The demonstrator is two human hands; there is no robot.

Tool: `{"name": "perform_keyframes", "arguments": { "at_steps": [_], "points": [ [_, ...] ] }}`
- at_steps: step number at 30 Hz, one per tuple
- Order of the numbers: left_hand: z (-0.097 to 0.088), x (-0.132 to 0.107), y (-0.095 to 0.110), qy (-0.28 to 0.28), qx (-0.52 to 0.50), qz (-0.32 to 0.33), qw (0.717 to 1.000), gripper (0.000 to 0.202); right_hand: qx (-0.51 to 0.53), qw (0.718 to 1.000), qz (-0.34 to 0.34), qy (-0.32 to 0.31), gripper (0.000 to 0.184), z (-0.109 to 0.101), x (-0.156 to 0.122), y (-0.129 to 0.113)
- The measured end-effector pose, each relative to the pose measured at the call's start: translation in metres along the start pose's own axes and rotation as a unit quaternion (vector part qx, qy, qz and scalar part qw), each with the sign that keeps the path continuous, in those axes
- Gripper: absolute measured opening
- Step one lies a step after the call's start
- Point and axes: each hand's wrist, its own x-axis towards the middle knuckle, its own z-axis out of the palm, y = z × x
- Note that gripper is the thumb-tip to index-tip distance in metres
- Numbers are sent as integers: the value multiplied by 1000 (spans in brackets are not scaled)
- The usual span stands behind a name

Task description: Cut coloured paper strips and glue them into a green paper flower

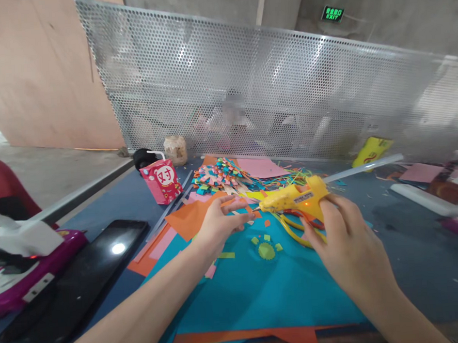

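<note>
My right hand (347, 231) is wrapped around a yellow hot glue gun (295, 198), a clear glue stick (364, 168) jutting from its back. The nozzle points left at my left hand (220, 221), whose fingers and thumb are curled toward each other beside the tip. Whatever those fingers pinch is too small to make out. Below lies a green scalloped paper disc (266, 251) with small green paper pieces around it, on a blue paper sheet (260, 299). Scissors with yellow handles (295, 234) lie partly hidden under the glue gun and my right hand.
Fringed paper strips (221, 176) and orange paper (189, 218) lie behind my left hand. To the left stand a red drink carton (162, 182), a black phone (76, 284) and a purple power strip (37, 271). A perforated metal screen (208, 85) borders the table's back.
</note>
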Motion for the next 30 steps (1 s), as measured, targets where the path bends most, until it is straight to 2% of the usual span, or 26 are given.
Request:
{"name": "perform_keyframes", "arguments": {
  "at_steps": [15,21,26,30],
  "points": [
    [1,-3,2,-10,5,-5,1000,62,-41,999,-3,-3,27,-1,1,2],
    [0,-2,2,-18,9,-5,1000,66,-29,999,19,-37,28,2,-3,10],
    [0,-2,2,-26,29,1,999,59,-55,989,112,-82,38,17,-15,39],
    [1,-6,4,-23,51,-1,998,55,-110,955,216,-169,43,33,-33,83]
  ]
}}
